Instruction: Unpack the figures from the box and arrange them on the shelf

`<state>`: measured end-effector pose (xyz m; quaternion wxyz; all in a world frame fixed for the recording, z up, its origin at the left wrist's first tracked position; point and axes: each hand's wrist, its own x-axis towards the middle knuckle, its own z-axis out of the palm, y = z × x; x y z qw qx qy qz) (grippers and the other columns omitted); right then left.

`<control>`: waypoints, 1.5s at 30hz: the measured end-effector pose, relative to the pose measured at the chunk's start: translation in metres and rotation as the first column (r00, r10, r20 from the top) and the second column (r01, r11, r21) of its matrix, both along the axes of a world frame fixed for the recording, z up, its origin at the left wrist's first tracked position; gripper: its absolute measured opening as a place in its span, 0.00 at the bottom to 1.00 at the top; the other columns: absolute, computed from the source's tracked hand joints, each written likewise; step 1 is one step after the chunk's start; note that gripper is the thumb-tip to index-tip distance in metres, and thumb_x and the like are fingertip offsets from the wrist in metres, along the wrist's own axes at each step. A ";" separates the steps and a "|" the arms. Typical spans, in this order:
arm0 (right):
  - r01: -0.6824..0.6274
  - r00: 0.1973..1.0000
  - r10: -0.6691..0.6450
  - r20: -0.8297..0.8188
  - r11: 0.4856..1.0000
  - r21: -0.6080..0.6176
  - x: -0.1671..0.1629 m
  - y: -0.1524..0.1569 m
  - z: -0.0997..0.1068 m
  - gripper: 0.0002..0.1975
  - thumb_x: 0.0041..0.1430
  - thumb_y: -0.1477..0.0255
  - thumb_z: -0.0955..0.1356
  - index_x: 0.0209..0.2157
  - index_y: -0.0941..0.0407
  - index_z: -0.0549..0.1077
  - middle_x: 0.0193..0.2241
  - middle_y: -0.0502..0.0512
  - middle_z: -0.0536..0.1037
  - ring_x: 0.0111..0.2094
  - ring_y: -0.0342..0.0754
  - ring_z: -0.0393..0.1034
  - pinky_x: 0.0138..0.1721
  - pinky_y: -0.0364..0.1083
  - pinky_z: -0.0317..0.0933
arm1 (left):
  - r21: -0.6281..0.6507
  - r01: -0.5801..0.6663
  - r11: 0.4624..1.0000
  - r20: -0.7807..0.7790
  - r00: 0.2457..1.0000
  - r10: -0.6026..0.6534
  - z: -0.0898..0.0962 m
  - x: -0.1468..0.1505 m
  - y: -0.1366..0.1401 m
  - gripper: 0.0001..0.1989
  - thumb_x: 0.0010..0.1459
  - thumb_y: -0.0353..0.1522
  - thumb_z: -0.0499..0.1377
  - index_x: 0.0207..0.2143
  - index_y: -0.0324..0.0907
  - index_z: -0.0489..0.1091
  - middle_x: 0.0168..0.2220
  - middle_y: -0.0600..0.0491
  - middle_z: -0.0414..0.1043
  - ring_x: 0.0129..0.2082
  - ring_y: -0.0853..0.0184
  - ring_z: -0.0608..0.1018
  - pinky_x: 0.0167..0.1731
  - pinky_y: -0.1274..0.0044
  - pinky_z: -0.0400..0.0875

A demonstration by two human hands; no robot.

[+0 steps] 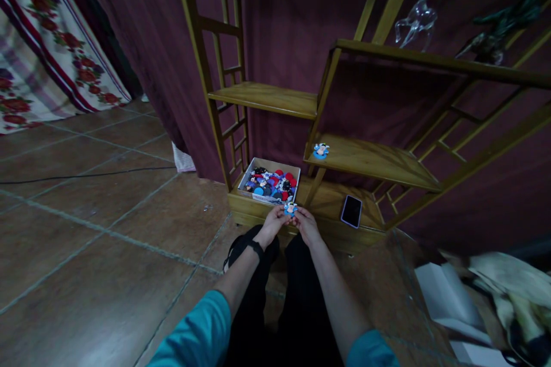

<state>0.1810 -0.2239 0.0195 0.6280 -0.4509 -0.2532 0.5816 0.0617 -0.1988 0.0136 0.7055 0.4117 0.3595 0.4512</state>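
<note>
A small blue-and-white figurine [290,208] on a blue base is held between my two hands, just in front of the box. My left hand [274,223], with a dark band on its wrist, closes its fingers on the figurine's left side. From the other side my right hand [306,223] pinches the same piece. The open cardboard box [294,170] behind them holds a heap of small red, black, blue and purple figures. A similar blue-and-white figurine [321,151] stands at the left end of the middle shelf [374,161].
A phone [352,211] lies on the low wooden base to the right of the box. Higher up are a left shelf [267,96] and a top shelf bearing a clear deer figure [419,17] and a dark ornament [495,34]. White boxes [451,298] lie on the floor at right.
</note>
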 end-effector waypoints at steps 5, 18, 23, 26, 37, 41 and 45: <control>-0.023 1.000 0.023 0.020 1.000 0.003 0.000 0.003 0.000 0.18 0.36 0.66 0.74 0.33 0.57 0.73 0.18 0.46 0.71 0.18 0.37 0.59 0.20 0.39 0.53 | 0.134 -0.021 0.991 -0.084 0.996 0.032 -0.005 0.001 0.005 0.18 0.41 0.31 0.65 0.36 0.38 0.66 0.21 0.58 0.68 0.20 0.74 0.70 0.25 0.81 0.63; -0.055 0.996 0.060 0.068 0.996 -0.070 -0.002 0.026 -0.003 0.16 0.35 0.69 0.73 0.32 0.56 0.74 0.25 0.48 0.75 0.23 0.39 0.65 0.26 0.39 0.59 | 0.320 -0.071 0.945 -0.375 0.906 0.195 0.017 -0.013 0.023 0.16 0.41 0.24 0.62 0.35 0.44 0.69 0.27 0.55 0.70 0.31 0.66 0.72 0.37 0.77 0.64; -0.100 0.992 0.104 0.067 0.993 -0.069 0.000 0.030 -0.007 0.16 0.37 0.70 0.73 0.33 0.54 0.74 0.29 0.49 0.77 0.28 0.42 0.70 0.31 0.41 0.62 | 0.347 -0.079 0.934 -0.441 0.866 0.238 0.018 -0.014 0.019 0.18 0.43 0.25 0.62 0.39 0.45 0.68 0.32 0.52 0.71 0.39 0.61 0.73 0.43 0.75 0.62; -0.113 0.992 0.116 0.051 0.992 -0.052 0.002 0.031 -0.008 0.16 0.37 0.71 0.72 0.33 0.54 0.73 0.32 0.49 0.77 0.30 0.43 0.71 0.34 0.43 0.63 | 0.347 -0.068 0.936 -0.450 0.863 0.230 0.017 -0.013 0.017 0.17 0.45 0.26 0.62 0.39 0.46 0.68 0.35 0.50 0.71 0.43 0.60 0.72 0.44 0.75 0.61; -0.093 0.996 0.094 0.008 0.994 -0.056 0.007 0.030 -0.006 0.14 0.37 0.73 0.71 0.32 0.54 0.74 0.31 0.50 0.78 0.34 0.47 0.71 0.35 0.45 0.64 | 0.316 -0.071 0.946 -0.406 0.891 0.203 0.022 -0.006 0.007 0.15 0.48 0.29 0.61 0.41 0.45 0.67 0.43 0.47 0.68 0.49 0.59 0.68 0.46 0.78 0.60; -0.071 0.997 0.072 0.012 0.995 -0.066 0.008 0.030 -0.006 0.14 0.37 0.73 0.72 0.32 0.53 0.74 0.33 0.50 0.78 0.35 0.47 0.71 0.36 0.45 0.64 | 0.366 -0.019 0.930 -0.436 0.880 0.189 0.020 -0.006 0.007 0.15 0.49 0.30 0.60 0.42 0.45 0.67 0.44 0.46 0.67 0.49 0.59 0.68 0.46 0.77 0.61; -0.081 0.997 0.082 0.006 0.996 -0.044 0.009 0.027 -0.005 0.14 0.38 0.71 0.72 0.32 0.54 0.74 0.34 0.51 0.78 0.36 0.47 0.71 0.37 0.45 0.63 | 0.385 -0.014 0.923 -0.455 0.867 0.203 0.019 -0.007 0.013 0.15 0.48 0.29 0.61 0.40 0.46 0.67 0.38 0.49 0.70 0.44 0.61 0.71 0.42 0.77 0.63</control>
